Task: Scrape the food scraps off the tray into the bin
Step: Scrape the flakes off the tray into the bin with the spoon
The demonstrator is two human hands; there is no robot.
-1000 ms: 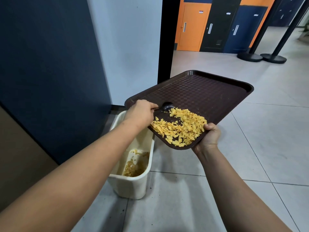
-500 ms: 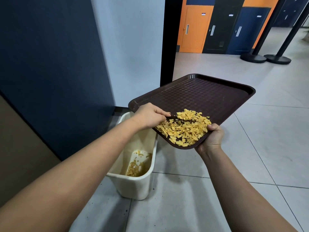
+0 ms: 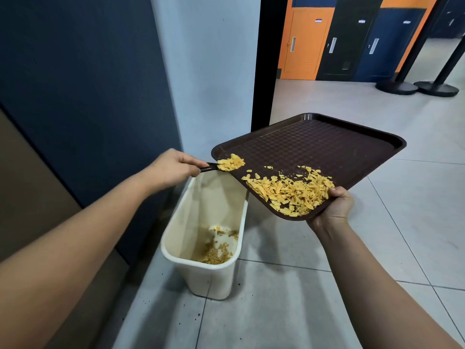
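A dark brown tray [image 3: 327, 147] tilts down toward me, its near left edge over a cream bin [image 3: 181, 233]. My right hand [image 3: 336, 206] grips the tray's near corner. Yellow flake scraps [image 3: 292, 192] lie heaped by that corner. My left hand [image 3: 173, 167] holds a black spoon [image 3: 210, 168] by its handle. The spoon's bowl carries a small pile of flakes [image 3: 230, 162] at the tray's left edge, above the bin's opening. More scraps lie at the bottom of the bin [image 3: 219, 253].
A dark blue wall panel [image 3: 88, 84] stands left of the bin, a pale wall [image 3: 208, 71] behind it. A black door frame [image 3: 261, 61] rises behind the tray. Black post bases [image 3: 417, 87] stand far right on the tiled floor. Crumbs dot the floor [image 3: 191, 313] by the bin.
My left hand has drawn the spoon leftward through the heap, carrying a small pile of flakes to the tray's left edge over the bin. The heap near my right hand has spread thinner.
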